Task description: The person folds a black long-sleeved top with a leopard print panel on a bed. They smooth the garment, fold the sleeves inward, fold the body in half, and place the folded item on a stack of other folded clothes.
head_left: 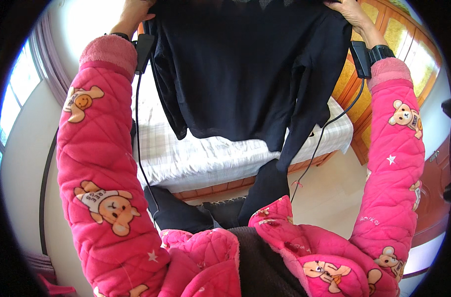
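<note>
A black long-sleeved sweater (240, 74) hangs spread out in front of me, held up by its top. My left hand (135, 13) is closed on its upper left corner, at the top edge of the view. At the upper right corner, my right hand (350, 14) grips the cloth the same way. Both arms are stretched forward. The sweater's sleeves dangle at its sides, the right one reaching down toward my knee. Its topmost part runs out of the view, and some fingertips are hidden by the cloth or cut off.
Behind the sweater stands a bed with a pale plaid sheet (186, 158). A wooden wardrobe (384, 29) is at the far right, a reddish-brown door (436, 183) nearer. Curtains (52, 54) hang at the left. Black cables (143, 161) run down from devices on both wrists.
</note>
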A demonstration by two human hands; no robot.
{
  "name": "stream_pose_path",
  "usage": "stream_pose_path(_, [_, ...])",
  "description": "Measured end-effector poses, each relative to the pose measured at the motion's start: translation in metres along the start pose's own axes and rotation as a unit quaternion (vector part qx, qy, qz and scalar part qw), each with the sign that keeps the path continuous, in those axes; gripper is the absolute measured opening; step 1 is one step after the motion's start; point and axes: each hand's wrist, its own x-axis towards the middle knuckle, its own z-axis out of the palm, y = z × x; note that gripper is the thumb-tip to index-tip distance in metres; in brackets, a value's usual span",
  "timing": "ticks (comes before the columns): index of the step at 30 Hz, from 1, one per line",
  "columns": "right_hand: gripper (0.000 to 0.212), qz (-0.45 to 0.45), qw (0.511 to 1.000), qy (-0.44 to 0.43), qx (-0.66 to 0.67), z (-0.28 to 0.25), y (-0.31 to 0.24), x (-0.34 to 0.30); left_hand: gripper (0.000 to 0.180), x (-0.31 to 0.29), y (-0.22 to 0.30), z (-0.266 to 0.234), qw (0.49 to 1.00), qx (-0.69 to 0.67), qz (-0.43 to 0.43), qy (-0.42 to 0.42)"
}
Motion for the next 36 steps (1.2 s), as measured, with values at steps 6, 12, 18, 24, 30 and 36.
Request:
stream_pose_path(6, [0.015, -0.016, 0.994, 0.028, 0.101, 0.03, 0.012, 0.005, 0.042, -0.006, 0.004, -0.011, 0.992, 0.114, -0.024, -0.036])
stream_pose_path(12, [0.036, 0.029, 0.991, -0.04, 0.126, 0.19, 0.073, -0.007, 0.028, -0.106, 0.09, -0.016, 0.978, -0.131, -0.098, -0.126])
stream_pose_path(18, [0.026, 0.175, 0.865, -0.209, 0.421, 0.378, 0.094, -0.128, 0.018, -0.316, 0.206, 0.004, 0.756, -0.499, -0.371, -0.204])
stream_pose_path(24, [0.025, 0.166, 0.912, -0.245, 0.285, 0.462, 0.093, -0.2, 0.041, -0.407, 0.274, -0.018, 0.398, -0.541, -0.695, -0.256])
stream_pose_path(30, [0.027, 0.157, 0.891, -0.339, 0.256, 0.483, 0.086, -0.234, 0.045, -0.41, 0.308, -0.04, 0.615, -0.438, -0.563, -0.336])
stream_pose_path(36, [0.026, 0.059, 0.891, -0.428, 0.139, 0.477, 0.074, -0.249, 0.036, -0.381, 0.322, -0.058, 0.741, -0.338, -0.465, -0.348])
